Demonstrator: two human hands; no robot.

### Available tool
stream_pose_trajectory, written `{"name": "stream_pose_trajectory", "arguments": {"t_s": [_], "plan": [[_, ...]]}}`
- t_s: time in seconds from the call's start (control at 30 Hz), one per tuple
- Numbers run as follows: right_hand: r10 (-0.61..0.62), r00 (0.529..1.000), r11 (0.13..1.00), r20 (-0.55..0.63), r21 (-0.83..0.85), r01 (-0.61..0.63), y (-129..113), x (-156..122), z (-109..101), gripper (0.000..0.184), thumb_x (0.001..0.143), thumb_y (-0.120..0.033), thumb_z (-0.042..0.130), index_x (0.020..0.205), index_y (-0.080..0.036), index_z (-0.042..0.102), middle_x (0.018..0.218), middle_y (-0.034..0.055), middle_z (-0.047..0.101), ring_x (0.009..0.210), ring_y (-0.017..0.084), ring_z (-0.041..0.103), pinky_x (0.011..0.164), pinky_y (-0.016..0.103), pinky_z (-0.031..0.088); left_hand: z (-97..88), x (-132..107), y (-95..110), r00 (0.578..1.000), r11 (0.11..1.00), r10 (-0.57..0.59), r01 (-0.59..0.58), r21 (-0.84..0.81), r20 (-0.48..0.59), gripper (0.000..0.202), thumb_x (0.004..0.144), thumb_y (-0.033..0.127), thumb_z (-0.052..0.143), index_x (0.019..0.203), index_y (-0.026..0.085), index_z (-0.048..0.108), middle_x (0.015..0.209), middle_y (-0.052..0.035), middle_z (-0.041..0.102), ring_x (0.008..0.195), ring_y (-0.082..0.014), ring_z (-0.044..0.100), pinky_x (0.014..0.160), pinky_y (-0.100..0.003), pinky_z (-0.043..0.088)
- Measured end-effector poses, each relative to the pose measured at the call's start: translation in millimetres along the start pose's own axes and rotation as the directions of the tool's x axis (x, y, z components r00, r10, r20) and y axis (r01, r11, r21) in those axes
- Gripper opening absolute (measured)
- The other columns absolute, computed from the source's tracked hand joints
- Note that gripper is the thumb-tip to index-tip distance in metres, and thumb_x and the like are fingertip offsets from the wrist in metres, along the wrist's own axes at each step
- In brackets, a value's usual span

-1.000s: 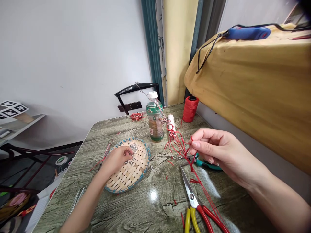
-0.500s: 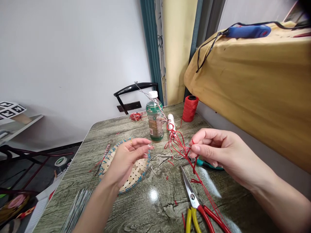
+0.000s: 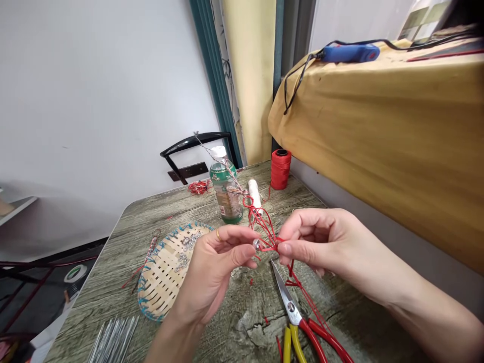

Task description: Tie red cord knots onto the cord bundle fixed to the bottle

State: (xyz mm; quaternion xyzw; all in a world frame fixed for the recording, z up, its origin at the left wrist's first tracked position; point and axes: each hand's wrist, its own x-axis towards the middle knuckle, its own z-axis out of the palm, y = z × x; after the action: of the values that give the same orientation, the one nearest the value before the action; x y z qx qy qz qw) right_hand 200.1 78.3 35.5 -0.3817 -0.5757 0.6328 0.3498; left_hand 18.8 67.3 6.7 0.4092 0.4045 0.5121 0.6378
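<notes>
Between thumb and fingers my left hand (image 3: 227, 257) pinches a small silvery bead (image 3: 256, 245). Close beside it, my right hand (image 3: 321, 239) is closed on the red cord (image 3: 269, 229), whose loops run back toward a plastic bottle (image 3: 226, 194). The bead is at the end of a cord strand between my hands; whether the strand passes through it I cannot tell. Below my hands lie scissors (image 3: 291, 305) with red handles, beside a yellow-handled tool (image 3: 293, 343). Left of my left hand, a woven bamboo tray (image 3: 161, 275) edged in blue holds several more silvery beads (image 3: 183, 259).
A red thread spool (image 3: 281, 171) and a white roll (image 3: 254, 196) stand behind the cords. Thin metal rods (image 3: 113, 340) lie at the front left. A tangle of red and white thread (image 3: 198, 187) sits at the back. A blue corded tool (image 3: 350, 53) rests on the yellow cloth (image 3: 370, 106).
My left hand has moved right and brought the bead to the red cord beside my right hand. The view has turned slightly right, and the beads in the tray have come into sight.
</notes>
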Motion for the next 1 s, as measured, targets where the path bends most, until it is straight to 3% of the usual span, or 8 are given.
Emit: {"name": "stream_pose_trajectory", "arguments": {"t_s": [0.23,0.4,0.6,0.77,1.0], "plan": [[-0.01,1.0,0.998,-0.015,-0.064,0.009,1.0,1.2,-1.1,0.005,0.069,-0.013,0.066,0.069,-0.017,0.062,0.059,-0.0036,0.061,0.047,0.003,0.044,0.04,0.014,0.029,-1.2,-3.1,0.8,0.995,0.988,0.099,-0.097,0.122,-0.005,0.009,0.065,0.018,0.071,0.07,0.024,0.072,0.069,0.0026,0.067,0.057,-0.0063,0.055,0.052,-0.013,0.048],[-0.015,1.0,0.99,-0.005,-0.143,0.014,0.7,-0.4,-1.0,0.004,0.073,-0.018,0.063,0.069,-0.017,0.062,0.061,-0.0023,0.06,0.053,0.006,0.047,0.046,0.016,0.034,-4.2,-4.0,0.3,0.987,0.966,0.164,-0.159,0.202,-0.008,0.011,0.065,0.017,0.071,0.071,0.026,0.072,0.076,0.0017,0.068,0.065,-0.0099,0.056,0.054,-0.016,0.049],[-0.017,1.0,0.99,-0.011,-0.142,0.015,1.0,0.2,-1.3,0.003,0.071,-0.015,0.064,0.07,-0.017,0.062,0.059,-0.0038,0.058,0.048,0.003,0.042,0.041,0.014,0.031,-0.6,-3.6,-1.4,0.993,0.967,0.113,-0.116,0.227,0.026,0.011,0.066,0.017,0.07,0.073,0.025,0.072,0.078,0.0002,0.069,0.07,-0.0121,0.059,0.054,-0.017,0.049],[-0.02,0.999,0.991,-0.036,-0.136,0.014,1.4,3.0,-2.4,0.004,0.072,-0.018,0.064,0.07,-0.016,0.061,0.062,-0.0017,0.061,0.048,0.004,0.044,0.041,0.014,0.035,3.3,-3.9,-3.0,0.998,0.982,0.061,-0.055,0.182,-0.024,0.01,0.063,0.017,0.072,0.07,0.023,0.071,0.071,0.0016,0.068,0.064,-0.0095,0.059,0.052,-0.015,0.049],[-0.075,0.993,0.984,-0.087,-0.169,0.06,2.2,6.6,-7.0,0.012,0.074,-0.028,0.063,0.069,-0.016,0.062,0.058,-0.0022,0.055,0.044,0.004,0.044,0.039,0.015,0.033,-3.5,-4.6,1.5,0.983,0.974,0.135,-0.109,0.198,-0.125,0.011,0.061,0.016,0.073,0.069,0.023,0.07,0.071,0.0032,0.068,0.064,-0.0071,0.058,0.06,-0.014,0.047]]}}
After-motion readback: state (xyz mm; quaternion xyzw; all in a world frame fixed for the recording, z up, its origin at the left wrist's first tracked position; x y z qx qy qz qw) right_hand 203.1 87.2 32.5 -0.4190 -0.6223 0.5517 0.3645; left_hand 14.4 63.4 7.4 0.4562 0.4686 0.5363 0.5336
